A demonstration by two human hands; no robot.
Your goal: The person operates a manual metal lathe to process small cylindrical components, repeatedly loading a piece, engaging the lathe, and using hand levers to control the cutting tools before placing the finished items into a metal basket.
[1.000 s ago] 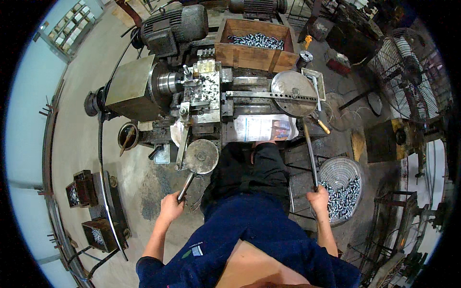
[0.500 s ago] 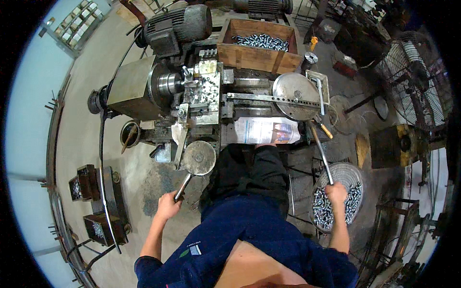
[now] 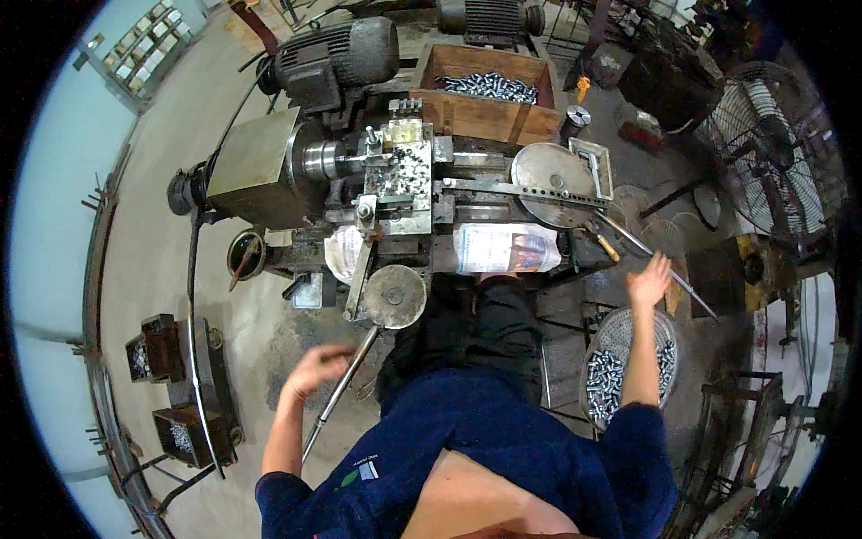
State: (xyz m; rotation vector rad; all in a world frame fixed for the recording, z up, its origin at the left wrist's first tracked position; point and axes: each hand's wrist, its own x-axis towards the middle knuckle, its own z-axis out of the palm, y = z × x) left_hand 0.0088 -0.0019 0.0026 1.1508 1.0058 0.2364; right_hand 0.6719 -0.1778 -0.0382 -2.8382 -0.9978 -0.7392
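The long lever on the lathe lies under the right hand, fingers spread; the left hand, loosely curled, touches another lever, gripping nothing.

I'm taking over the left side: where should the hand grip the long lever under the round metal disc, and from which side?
Grip the long lever on its lower free stretch, well below the round metal disc. It slopes down to the person's left with open floor beside it, so coming from the left looks easiest, fingers wrapped across the bar. The left hand is already beside it there.
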